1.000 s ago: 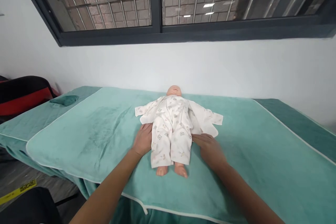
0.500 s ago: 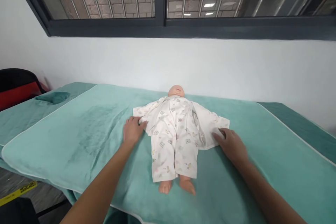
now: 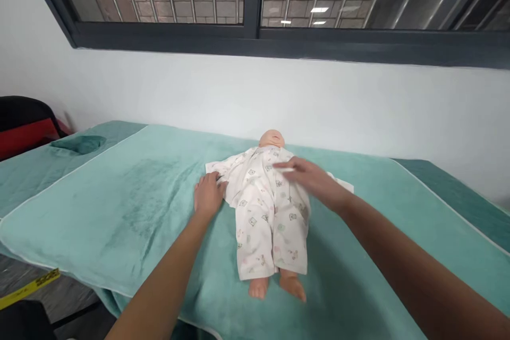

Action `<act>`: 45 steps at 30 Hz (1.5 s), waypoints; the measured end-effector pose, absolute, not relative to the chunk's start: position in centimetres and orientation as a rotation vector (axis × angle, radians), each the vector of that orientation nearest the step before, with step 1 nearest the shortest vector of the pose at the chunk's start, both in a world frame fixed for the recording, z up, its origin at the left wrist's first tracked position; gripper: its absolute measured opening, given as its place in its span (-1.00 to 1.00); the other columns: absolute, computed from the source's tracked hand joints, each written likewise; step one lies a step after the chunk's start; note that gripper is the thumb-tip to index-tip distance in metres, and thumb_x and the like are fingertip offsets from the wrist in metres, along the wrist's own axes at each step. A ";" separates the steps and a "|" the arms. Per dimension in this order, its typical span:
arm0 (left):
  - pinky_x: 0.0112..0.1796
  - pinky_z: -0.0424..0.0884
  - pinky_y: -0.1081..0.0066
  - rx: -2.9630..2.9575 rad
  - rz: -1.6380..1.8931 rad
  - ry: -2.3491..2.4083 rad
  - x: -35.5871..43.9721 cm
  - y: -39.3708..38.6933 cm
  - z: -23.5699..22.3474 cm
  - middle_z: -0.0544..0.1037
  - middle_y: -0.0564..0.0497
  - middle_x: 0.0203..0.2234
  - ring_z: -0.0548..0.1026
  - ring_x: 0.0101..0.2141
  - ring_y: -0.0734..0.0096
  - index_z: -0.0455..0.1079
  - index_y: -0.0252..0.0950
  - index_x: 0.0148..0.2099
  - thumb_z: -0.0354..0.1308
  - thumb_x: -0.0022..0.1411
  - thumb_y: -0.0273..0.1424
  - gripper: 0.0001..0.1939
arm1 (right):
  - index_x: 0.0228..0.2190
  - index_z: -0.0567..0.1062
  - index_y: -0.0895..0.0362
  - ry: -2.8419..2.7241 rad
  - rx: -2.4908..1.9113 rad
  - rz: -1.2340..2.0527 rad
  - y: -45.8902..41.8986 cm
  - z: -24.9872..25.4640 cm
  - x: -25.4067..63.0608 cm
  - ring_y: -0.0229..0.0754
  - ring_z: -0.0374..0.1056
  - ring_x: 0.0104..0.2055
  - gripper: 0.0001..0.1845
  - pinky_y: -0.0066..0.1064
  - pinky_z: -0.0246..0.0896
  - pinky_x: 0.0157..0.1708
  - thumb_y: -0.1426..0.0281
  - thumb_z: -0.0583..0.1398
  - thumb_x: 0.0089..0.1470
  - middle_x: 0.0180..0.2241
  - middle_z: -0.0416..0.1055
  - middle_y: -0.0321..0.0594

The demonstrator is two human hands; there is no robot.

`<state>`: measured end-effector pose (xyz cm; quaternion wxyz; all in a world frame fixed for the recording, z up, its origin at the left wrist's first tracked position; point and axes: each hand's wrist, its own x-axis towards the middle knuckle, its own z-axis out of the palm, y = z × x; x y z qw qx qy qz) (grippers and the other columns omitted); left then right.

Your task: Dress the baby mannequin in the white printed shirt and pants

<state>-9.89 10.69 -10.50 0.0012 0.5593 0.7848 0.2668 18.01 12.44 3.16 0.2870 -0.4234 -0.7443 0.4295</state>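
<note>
A baby doll lies on its back, its head toward the wall and its bare feet toward me. It wears white printed baby trousers and a baby shirt with wide sleeves. At the shirt's left side rests my left hand, its thumb apart from the fingers and touching the cloth beside the sleeve. My right hand is raised over the doll's chest, fingers stretched out and slightly blurred, holding nothing. It hides part of the shirt and most of the right sleeve.
A green padded cover spreads over the table, its darker part showing at both ends. Behind stands a white wall below a dark-framed window. A red and black object is at the far left; yellow tape shows lower left.
My right hand has let go of the shirt's right side and moved up and left over the chest. The spread right flap no longer shows. My left hand stays by the left sleeve.
</note>
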 end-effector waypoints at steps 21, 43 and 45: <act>-0.41 0.17 0.37 1.388 1.181 2.387 -10.2 10.5 -10.7 0.50 -0.03 -0.43 0.45 -0.39 0.22 0.24 -0.22 -0.12 -0.14 0.37 -0.20 -0.76 | -0.38 0.55 0.08 -2.747 -1.606 0.224 26.8 2.3 7.1 -0.03 0.41 -0.17 -0.74 -0.30 0.24 -0.22 0.15 0.31 -0.02 -0.25 0.53 -0.17; -0.27 0.34 0.40 1.821 1.762 1.875 -9.1 9.7 -11.4 0.49 0.00 -0.32 0.47 -0.32 0.38 0.26 -0.24 -0.18 -0.04 0.36 -0.30 -0.86 | -0.13 0.50 0.06 -2.849 -1.186 -0.106 25.3 -0.5 6.2 -0.07 0.31 -0.02 -0.71 -0.35 0.16 -0.21 0.35 0.01 0.27 -0.01 0.39 -0.13; -0.23 0.36 0.39 1.961 1.788 1.847 -8.8 9.6 -11.5 0.49 -0.03 -0.30 0.47 -0.26 0.38 0.26 -0.25 -0.17 -0.06 0.37 -0.35 -0.88 | -0.12 0.49 0.10 -2.826 -1.178 -0.144 25.3 -0.6 6.4 -0.05 0.29 -0.02 -0.68 -0.33 0.15 -0.22 0.40 -0.03 0.28 0.00 0.39 -0.07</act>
